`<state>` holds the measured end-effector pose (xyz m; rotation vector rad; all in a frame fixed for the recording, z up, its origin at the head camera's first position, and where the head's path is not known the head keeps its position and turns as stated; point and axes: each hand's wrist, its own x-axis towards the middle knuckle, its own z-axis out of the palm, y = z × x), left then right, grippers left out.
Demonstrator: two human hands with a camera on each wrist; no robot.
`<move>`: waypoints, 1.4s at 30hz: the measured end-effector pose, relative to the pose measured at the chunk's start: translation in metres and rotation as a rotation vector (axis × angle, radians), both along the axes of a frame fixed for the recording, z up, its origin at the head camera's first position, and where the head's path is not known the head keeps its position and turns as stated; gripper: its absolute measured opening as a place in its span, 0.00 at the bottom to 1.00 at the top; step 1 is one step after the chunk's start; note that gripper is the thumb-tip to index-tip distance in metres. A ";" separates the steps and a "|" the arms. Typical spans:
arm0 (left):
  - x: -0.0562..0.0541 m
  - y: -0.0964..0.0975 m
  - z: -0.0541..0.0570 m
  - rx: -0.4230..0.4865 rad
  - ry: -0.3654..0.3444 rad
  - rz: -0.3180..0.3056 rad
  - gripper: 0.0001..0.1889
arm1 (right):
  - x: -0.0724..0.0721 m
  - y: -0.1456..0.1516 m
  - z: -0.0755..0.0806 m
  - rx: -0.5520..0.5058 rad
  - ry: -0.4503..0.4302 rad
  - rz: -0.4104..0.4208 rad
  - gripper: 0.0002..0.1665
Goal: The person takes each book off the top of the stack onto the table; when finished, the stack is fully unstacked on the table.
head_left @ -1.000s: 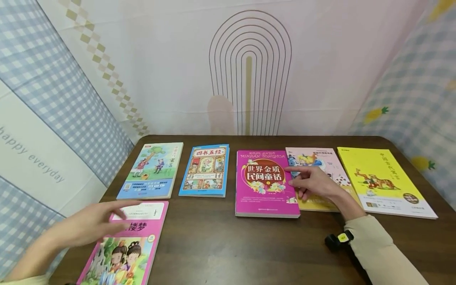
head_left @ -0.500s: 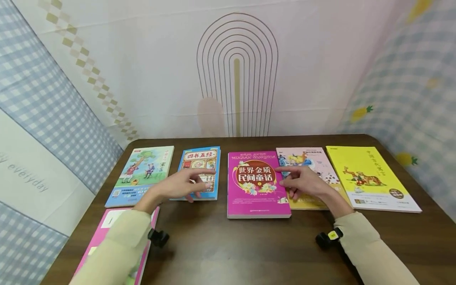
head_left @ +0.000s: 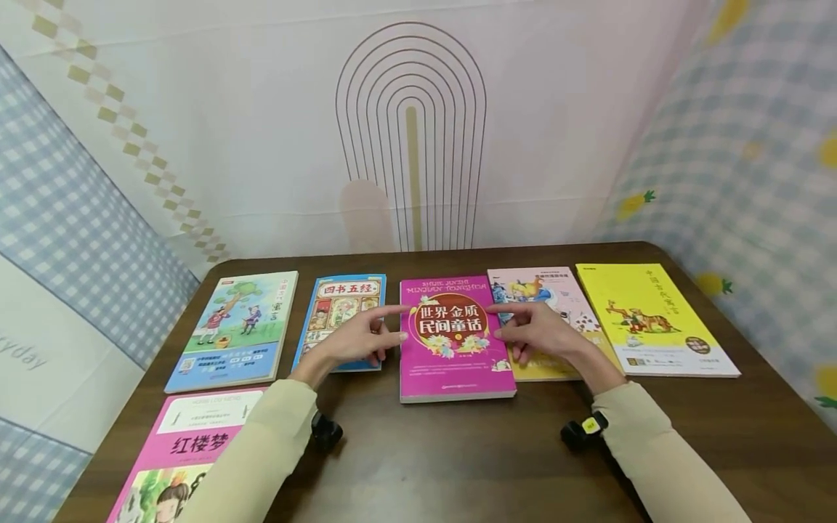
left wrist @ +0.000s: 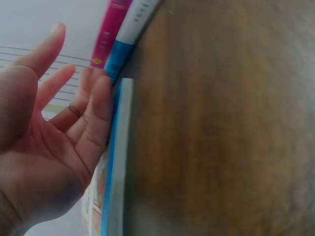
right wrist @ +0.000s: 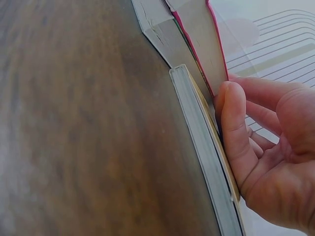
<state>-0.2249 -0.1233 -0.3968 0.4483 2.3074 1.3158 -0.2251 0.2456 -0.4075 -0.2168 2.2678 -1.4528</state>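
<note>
A magenta storybook [head_left: 454,374] lies face up at the middle of the table, on top of at least one other book, whose white and blue spine [left wrist: 118,51] shows in the left wrist view. My left hand [head_left: 349,338] reaches over a blue-edged book [head_left: 346,290], its index finger and thumb extended to the magenta book's left edge. On the opposite side, my right hand [head_left: 546,330] has its index finger and thumb at the right edge, above a pink and yellow book [head_left: 565,283]. In the right wrist view, fingertips [right wrist: 231,96] meet the stack's side.
At the back left lies a green and blue book [head_left: 235,319]. A pink book [head_left: 189,443] lies in front of it, partly under my left sleeve [head_left: 261,450]. A yellow and white book [head_left: 647,312] is at the right. The dark wooden table [head_left: 445,465] meets a patterned cloth [head_left: 281,145] behind.
My left hand has moved right and forward from over the pink book to the magenta book's left edge. My right hand stays at its right edge. The head view has shifted right.
</note>
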 end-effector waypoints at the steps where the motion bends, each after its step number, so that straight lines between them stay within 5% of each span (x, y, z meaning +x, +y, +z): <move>1: 0.001 0.000 -0.001 -0.001 -0.002 0.004 0.34 | 0.000 -0.001 0.000 0.000 0.000 0.000 0.35; 13: -0.003 0.021 -0.002 -0.237 0.178 -0.019 0.46 | 0.000 0.000 0.002 -0.002 0.001 -0.015 0.36; 24: -0.001 0.012 -0.003 -0.134 0.050 -0.033 0.42 | 0.000 -0.004 -0.002 -0.036 0.026 -0.014 0.36; 31: -0.003 0.018 -0.001 -0.190 0.063 -0.027 0.45 | 0.003 -0.006 -0.002 -0.006 0.037 -0.017 0.36; 36: -0.002 0.016 0.000 -0.138 0.044 -0.040 0.43 | 0.003 -0.007 0.000 -0.019 0.050 -0.014 0.37; 42: -0.004 0.011 0.000 -0.079 -0.059 -0.037 0.43 | 0.003 -0.006 -0.003 -0.016 0.050 -0.047 0.37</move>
